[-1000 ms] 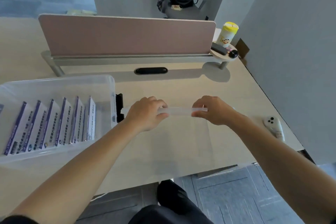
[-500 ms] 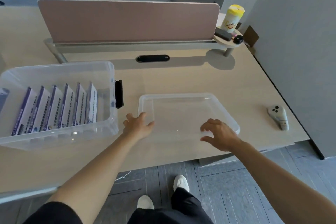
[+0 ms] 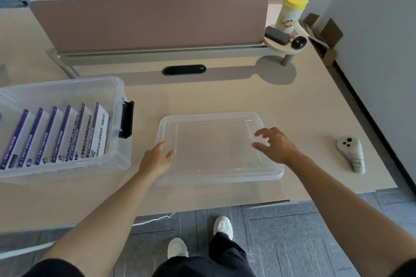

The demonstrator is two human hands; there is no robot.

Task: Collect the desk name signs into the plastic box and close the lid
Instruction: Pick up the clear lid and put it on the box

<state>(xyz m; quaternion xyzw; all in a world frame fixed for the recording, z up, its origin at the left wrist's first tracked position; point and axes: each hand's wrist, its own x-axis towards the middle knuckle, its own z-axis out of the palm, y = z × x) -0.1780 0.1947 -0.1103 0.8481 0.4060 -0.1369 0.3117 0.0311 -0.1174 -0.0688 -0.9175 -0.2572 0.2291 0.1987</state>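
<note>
The lid point(image 3: 213, 141) lies flat on the desk point(image 3: 225, 94), apart from the box point(image 3: 67, 85), which stands at 9 o'clock from it. The signs point(image 3: 67, 135) stand in a row inside the box. The left hand point(image 3: 157, 159) is at the lid's 8 o'clock corner, fingers relaxed and nearly straight, gripping nothing. The right hand point(image 3: 278, 145) is over the lid's 3 o'clock side, fingers spread and slightly bent, holding nothing. I cannot tell if they touch the lid.
</note>
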